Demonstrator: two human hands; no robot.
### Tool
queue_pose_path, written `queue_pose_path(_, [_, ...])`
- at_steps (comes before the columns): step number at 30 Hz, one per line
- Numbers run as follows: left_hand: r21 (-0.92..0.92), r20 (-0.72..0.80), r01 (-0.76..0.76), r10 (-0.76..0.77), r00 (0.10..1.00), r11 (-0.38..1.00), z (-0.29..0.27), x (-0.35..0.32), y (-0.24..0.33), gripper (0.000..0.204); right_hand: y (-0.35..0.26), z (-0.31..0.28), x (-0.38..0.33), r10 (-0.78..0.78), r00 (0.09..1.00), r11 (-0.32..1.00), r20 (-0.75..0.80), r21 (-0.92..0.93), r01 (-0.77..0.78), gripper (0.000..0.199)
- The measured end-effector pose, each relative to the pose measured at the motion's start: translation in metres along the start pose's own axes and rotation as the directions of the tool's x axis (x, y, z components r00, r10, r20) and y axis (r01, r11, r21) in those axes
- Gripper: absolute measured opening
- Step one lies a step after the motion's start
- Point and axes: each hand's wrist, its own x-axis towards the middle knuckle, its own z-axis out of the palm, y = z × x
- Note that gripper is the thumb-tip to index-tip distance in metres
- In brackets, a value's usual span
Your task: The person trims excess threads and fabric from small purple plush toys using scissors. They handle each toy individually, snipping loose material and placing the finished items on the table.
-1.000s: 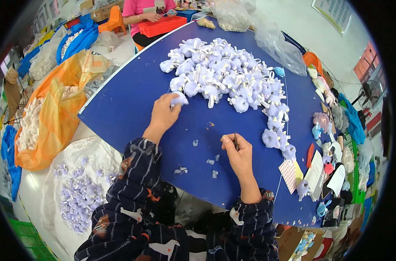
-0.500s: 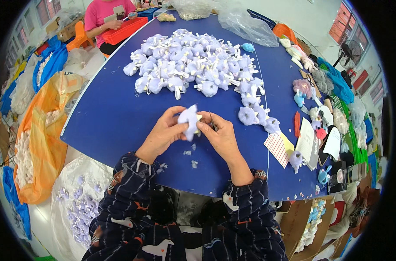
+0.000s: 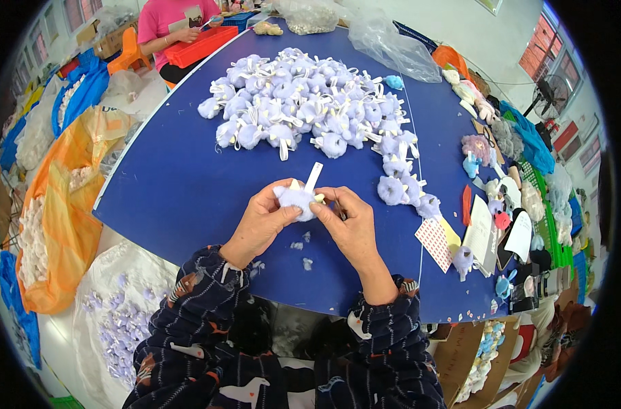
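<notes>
Between my two hands is a small lavender plush piece [image 3: 294, 200] with pale yellow pointed bits and a white ribbon loop [image 3: 314, 176] standing up from its top. My left hand [image 3: 262, 217] pinches its left side with thumb and fingers. The thumb of my right hand [image 3: 349, 223] presses its right edge beside a yellow bit, the fingers curled behind. A sliver of something dark shows within the right fingers, mostly hidden. Farther off on the blue table [image 3: 187, 198] lies a big heap of similar lavender plush pieces [image 3: 303, 95].
Fluff tufts [image 3: 307, 263] lie before me. To the right are a dotted sticker sheet [image 3: 434, 243], a notebook [image 3: 483, 232] and small toys. A co-worker in pink [image 3: 170, 27] sits far left by a red tray [image 3: 201, 46]. An open white bag [image 3: 123, 327] of lavender pieces stands lower left.
The plush piece has turned in my hands, and its white ribbon loop now points up. The dark pointed tool that stuck up from my right hand is now mostly hidden.
</notes>
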Motion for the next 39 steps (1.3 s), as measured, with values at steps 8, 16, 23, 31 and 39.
queue_pose_path(8, [-0.234, -0.021, -0.059, 0.055, 0.998, 0.970, 0.008, -0.008, 0.017, 0.039, 0.009, 0.007, -0.002, 0.065, 0.988, 0.954, -0.137, 0.298, -0.021, 0.016])
queue_pose_path(16, [-0.560, 0.399, 0.119, 0.141, 0.906, 0.820, -0.031, -0.014, 0.036, 0.074, 0.047, 0.003, 0.025, -0.032, 0.964, 0.988, -0.263, -0.156, -0.010, 0.018])
queue_pose_path(23, [0.013, 0.025, 0.310, -0.310, 0.950, 0.951, -0.015, 0.011, 0.022, 0.027, 0.081, 0.019, 0.089, -0.162, 0.952, 0.716, -0.261, -0.695, -0.069, 0.043])
queue_pose_path(31, [-0.044, -0.183, 0.163, -0.168, 0.969, 0.986, -0.021, 0.010, 0.014, 0.032, 0.064, 0.029, 0.060, 0.054, 0.997, 0.994, -0.054, 0.103, -0.048, 0.036])
queue_pose_path(39, [-0.014, -0.050, -0.042, 0.041, 0.998, 0.999, -0.006, 0.004, 0.013, 0.044, 0.010, 0.041, -0.006, -0.258, 0.962, 0.951, -0.090, -0.198, 0.237, 0.032])
